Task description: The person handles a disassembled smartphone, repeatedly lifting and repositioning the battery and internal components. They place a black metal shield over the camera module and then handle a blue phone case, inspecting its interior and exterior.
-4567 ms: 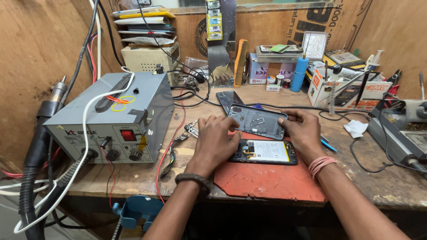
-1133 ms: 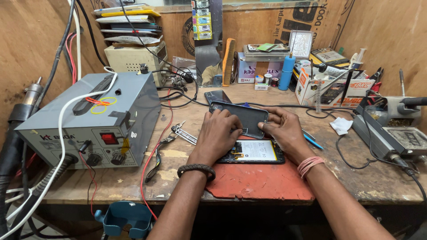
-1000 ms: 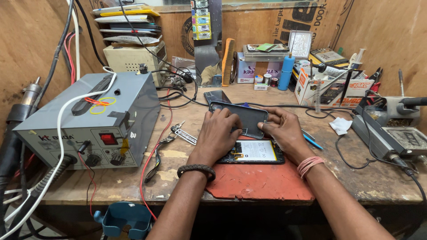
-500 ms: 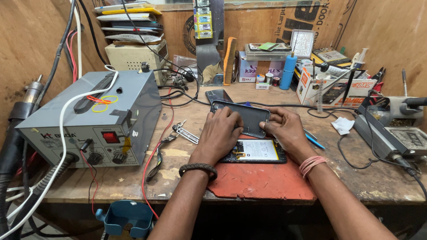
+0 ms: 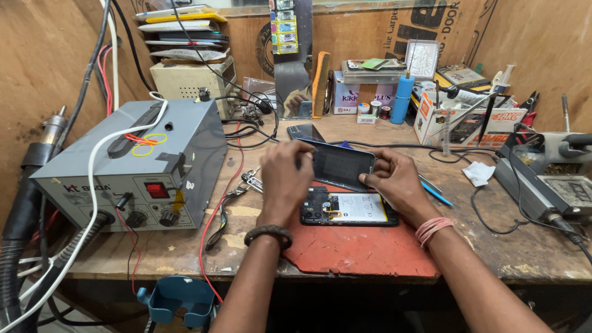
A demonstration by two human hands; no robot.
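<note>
Plywood walls close in around the worn wooden tabletop (image 5: 524, 253) where you work, and a red mat (image 5: 364, 250) lies at its near edge as your landmark. On the far part of that mat rests an opened phone body (image 5: 350, 208), face down, its circuit board and pale battery showing. Just above it you hold a dark back panel (image 5: 340, 165) tilted up off the mat, its far edge higher than the near one. Your left hand (image 5: 285, 179) grips the panel's left end, fingers curled over the edge and thumb beneath, with a dark braided band round the wrist. Your right hand (image 5: 394, 180) pinches the panel's right end between thumb and fingers, with pink bands round that wrist. Both hands are closed on the panel, neither one spread. Left of the mat stands a grey rework station (image 5: 139, 163) with a red switch and knobs, a white cable draped across its top, and a black hose (image 5: 18, 228) hangs further left. Tweezers (image 5: 250, 180) lie between the station and the mat. Right of the mat a blue pen-like tool (image 5: 436, 193) lies on the wood, and beyond it a crumpled white tissue (image 5: 478, 173). Behind the mat, against the wall, stand a blue bottle (image 5: 402, 98) and small boxes (image 5: 459, 117).
</note>
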